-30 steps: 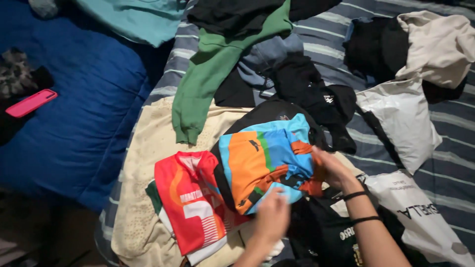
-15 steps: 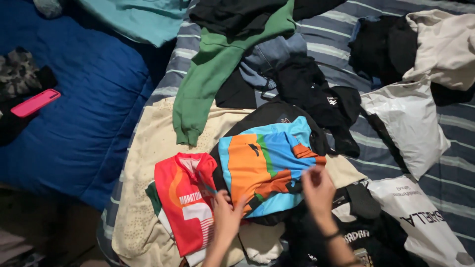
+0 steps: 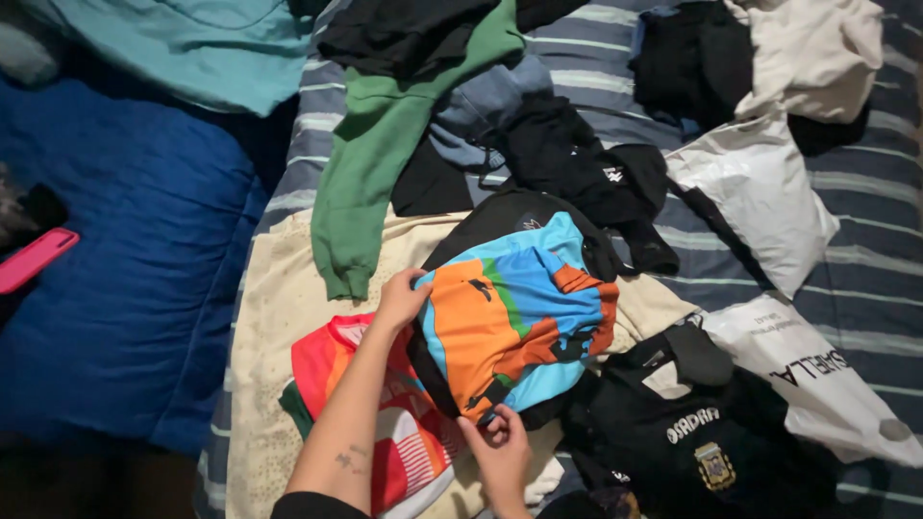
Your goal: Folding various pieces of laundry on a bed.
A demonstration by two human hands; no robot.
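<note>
My left hand [image 3: 401,300] pinches the top corner of the folded orange, blue and green jersey [image 3: 514,312]; right hand [image 3: 500,450] fingers pinch its lower edge (beside a red jersey [image 3: 404,452]).

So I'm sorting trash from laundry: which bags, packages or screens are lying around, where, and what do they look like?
White plastic bag: bottom right on the striped bedcover, flat, dark lettering.
Plain white plastic bag: upper right, crumpled, below the beige garment.
Pink phone: far left on the blue blanket, slim rectangle; whether its screen faces up is unclear.

Left hand [image 3: 402,300] now at jersey [image 3: 514,312] top
</note>
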